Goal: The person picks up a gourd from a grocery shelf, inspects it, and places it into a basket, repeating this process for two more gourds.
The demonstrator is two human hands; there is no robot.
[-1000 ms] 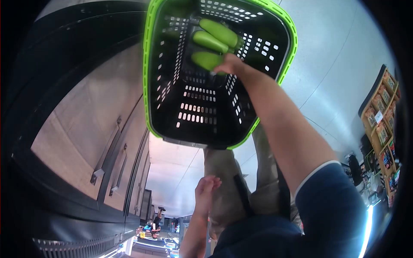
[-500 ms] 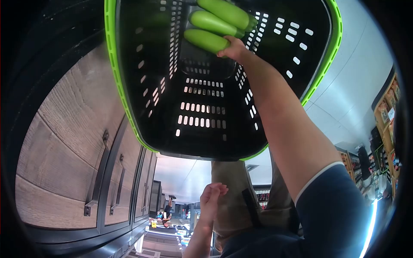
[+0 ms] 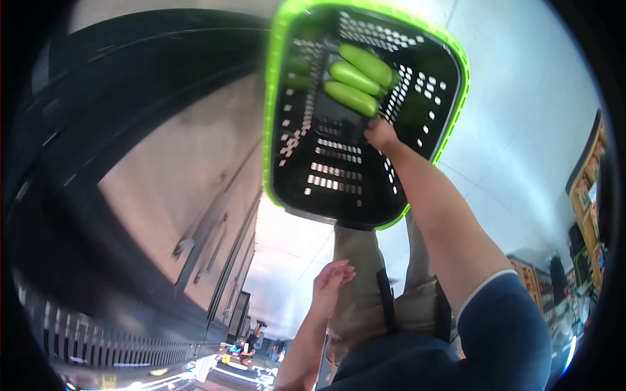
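Observation:
A black shopping basket (image 3: 339, 212) with a bright green rim stands on the floor, its sides pierced by rows of slots. Inside lie three long, smooth, light-green gourds: the upper gourd (image 3: 365, 64), the middle gourd (image 3: 354, 78) and the lower gourd (image 3: 350, 98), side by side at a slant. Just below the lower gourd's right end, my right hand (image 3: 383, 135) is inside the basket, slightly blurred, with thumb and fingers apart and nothing visible between them. My left hand (image 3: 334, 280) hangs in front of my trousers, fingers loosely bent, holding nothing.
Wood-look cabinets (image 3: 156, 189) with metal handles line the left side, below a dark counter edge. A slotted vent grille (image 3: 111, 339) shows at lower left. Pale floor (image 3: 508, 111) extends to the right, toward stocked shelves (image 3: 590, 169). A person is visible far off at bottom.
My right hand has let go of the lower gourd and drawn back from it. The basket appears smaller and farther away as my view shifts. My left hand stays low.

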